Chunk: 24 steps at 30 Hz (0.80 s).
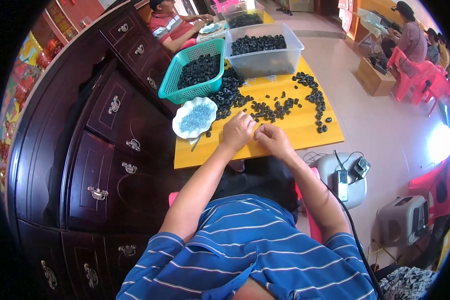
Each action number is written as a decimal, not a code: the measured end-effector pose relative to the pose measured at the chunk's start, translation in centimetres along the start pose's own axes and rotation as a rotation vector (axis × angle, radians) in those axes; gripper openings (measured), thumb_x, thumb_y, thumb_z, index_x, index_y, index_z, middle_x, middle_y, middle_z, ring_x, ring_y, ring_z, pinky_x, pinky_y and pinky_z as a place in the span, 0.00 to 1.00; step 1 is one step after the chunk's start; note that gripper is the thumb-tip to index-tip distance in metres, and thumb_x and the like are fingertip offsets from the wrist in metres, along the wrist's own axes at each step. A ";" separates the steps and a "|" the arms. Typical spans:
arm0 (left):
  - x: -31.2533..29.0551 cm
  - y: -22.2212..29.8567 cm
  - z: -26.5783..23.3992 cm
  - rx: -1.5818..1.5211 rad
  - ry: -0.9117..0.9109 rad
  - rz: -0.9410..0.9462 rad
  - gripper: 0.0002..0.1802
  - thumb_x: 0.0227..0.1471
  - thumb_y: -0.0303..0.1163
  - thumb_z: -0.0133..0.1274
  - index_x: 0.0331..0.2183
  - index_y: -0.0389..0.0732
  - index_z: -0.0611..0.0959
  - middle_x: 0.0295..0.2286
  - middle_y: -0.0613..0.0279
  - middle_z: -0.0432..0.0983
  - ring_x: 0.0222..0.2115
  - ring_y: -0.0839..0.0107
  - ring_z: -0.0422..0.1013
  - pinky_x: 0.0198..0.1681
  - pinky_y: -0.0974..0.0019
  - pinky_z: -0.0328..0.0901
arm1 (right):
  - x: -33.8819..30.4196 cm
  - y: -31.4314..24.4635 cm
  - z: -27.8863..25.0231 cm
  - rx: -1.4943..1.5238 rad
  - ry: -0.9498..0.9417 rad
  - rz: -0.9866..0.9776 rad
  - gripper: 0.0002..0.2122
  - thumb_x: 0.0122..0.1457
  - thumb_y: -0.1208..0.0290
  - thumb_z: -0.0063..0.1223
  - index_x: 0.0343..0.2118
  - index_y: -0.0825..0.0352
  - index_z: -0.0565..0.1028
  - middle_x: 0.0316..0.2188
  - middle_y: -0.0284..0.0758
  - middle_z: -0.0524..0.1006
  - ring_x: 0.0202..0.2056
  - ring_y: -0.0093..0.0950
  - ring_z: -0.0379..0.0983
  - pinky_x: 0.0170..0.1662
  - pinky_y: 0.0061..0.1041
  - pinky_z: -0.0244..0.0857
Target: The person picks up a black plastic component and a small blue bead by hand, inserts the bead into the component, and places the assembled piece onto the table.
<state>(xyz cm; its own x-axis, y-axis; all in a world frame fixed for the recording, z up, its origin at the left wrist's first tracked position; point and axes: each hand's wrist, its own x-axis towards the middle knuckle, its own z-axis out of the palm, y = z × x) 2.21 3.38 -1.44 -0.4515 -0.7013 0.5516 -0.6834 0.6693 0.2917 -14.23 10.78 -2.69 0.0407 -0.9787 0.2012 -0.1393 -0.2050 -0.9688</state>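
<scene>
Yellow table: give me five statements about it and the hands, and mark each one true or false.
1. On the yellow table, the green basket stands to the left of the clear bin. True.
2. The left hand and the right hand are close together near the table's near edge. True.
3. All the black pieces are inside the green basket and the clear bin. False: many lie loose on the table.
4. The white dish holds small bluish pieces. True.
5. The right hand is in the white dish. False: it is beside the left hand, well to the right of the dish.
</scene>
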 end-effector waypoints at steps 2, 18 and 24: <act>-0.2 -0.3 -0.1 0.011 0.017 -0.034 0.06 0.55 0.33 0.57 0.29 0.42 0.79 0.31 0.56 0.77 0.32 0.52 0.75 0.35 0.52 0.70 | -0.1 -0.5 0.3 -0.102 0.032 -0.016 0.09 0.59 0.66 0.57 0.34 0.67 0.80 0.29 0.39 0.83 0.31 0.31 0.80 0.38 0.31 0.72; -1.0 -1.0 -0.4 -0.087 0.098 -0.069 0.05 0.56 0.30 0.53 0.36 0.43 0.80 0.33 0.55 0.77 0.35 0.51 0.75 0.39 0.51 0.70 | 0.7 -0.9 -0.9 0.553 0.282 0.066 0.04 0.63 0.75 0.56 0.37 0.68 0.78 0.32 0.31 0.81 0.30 0.19 0.74 0.35 0.20 0.69; -0.9 0.2 -1.1 -0.046 0.019 -0.015 0.18 0.55 0.30 0.56 0.48 0.47 0.79 0.36 0.56 0.76 0.37 0.52 0.75 0.40 0.52 0.71 | 1.1 -0.3 -2.2 0.697 0.384 0.226 0.07 0.67 0.69 0.54 0.44 0.64 0.75 0.37 0.32 0.81 0.33 0.19 0.76 0.38 0.18 0.70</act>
<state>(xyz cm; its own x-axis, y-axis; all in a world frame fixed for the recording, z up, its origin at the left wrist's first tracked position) 3.05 4.41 -1.02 -0.4302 -0.7066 0.5618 -0.6627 0.6698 0.3349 -16.33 9.77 -1.87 -0.2733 -0.9571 -0.0959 0.5470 -0.0726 -0.8340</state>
